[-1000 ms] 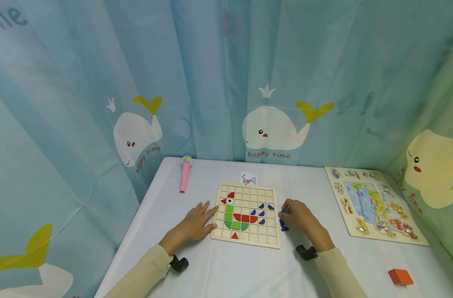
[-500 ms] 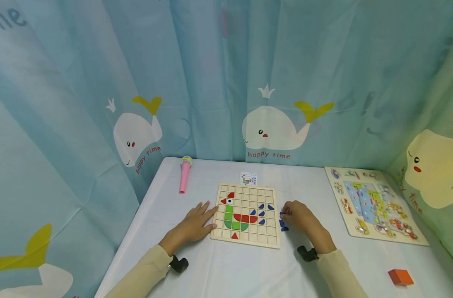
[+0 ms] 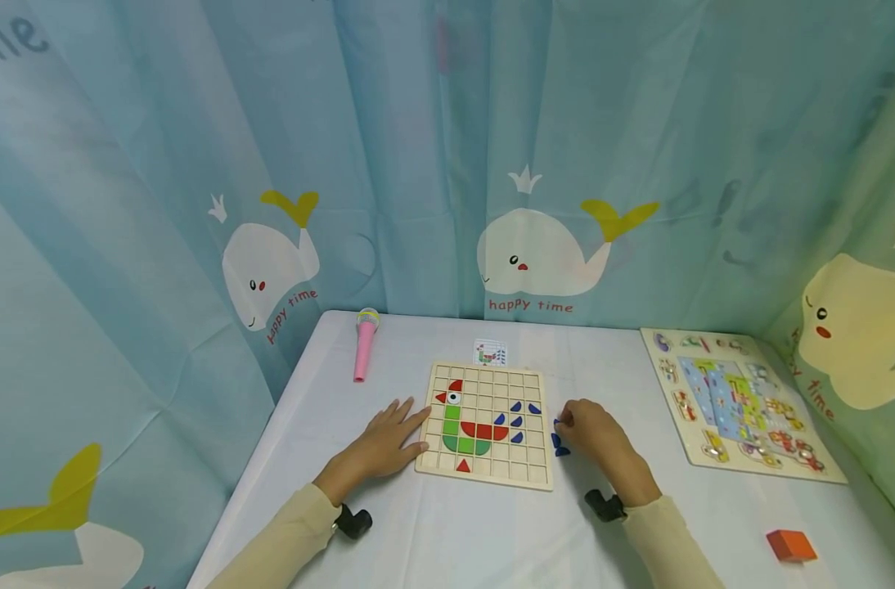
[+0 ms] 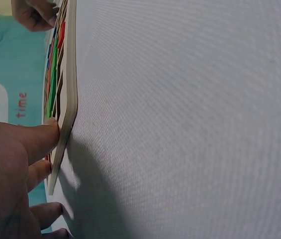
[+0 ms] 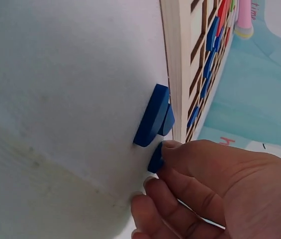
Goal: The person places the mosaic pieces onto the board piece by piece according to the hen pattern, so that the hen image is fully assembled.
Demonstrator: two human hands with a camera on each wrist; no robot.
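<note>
A wooden grid board (image 3: 532, 473) lies on the table, bearing red, green and blue pieces laid out like a bird. My left hand (image 3: 390, 442) rests on its left edge with fingers spread; in the left wrist view the thumb (image 4: 40, 140) touches the rim. Just off the right edge, my right hand (image 3: 595, 429) pinches a small blue piece (image 5: 155, 158) between thumb and forefinger, low at the tabletop. Two more blue pieces, a thick one (image 5: 152, 115) and one partly hidden behind it (image 5: 167, 122), lie beside the board.
A small picture card (image 3: 490, 352) lies behind the board. At the back left is a pink toy microphone (image 3: 364, 343). A picture puzzle board (image 3: 742, 409) lies to the right, with an orange block (image 3: 791, 546) nearer the front. A whale-print curtain (image 3: 418, 164) surrounds the table.
My right hand has shifted slightly to the right, away from the board, and a blue piece by its fingertips shows more. The left hand has stayed in place.
</note>
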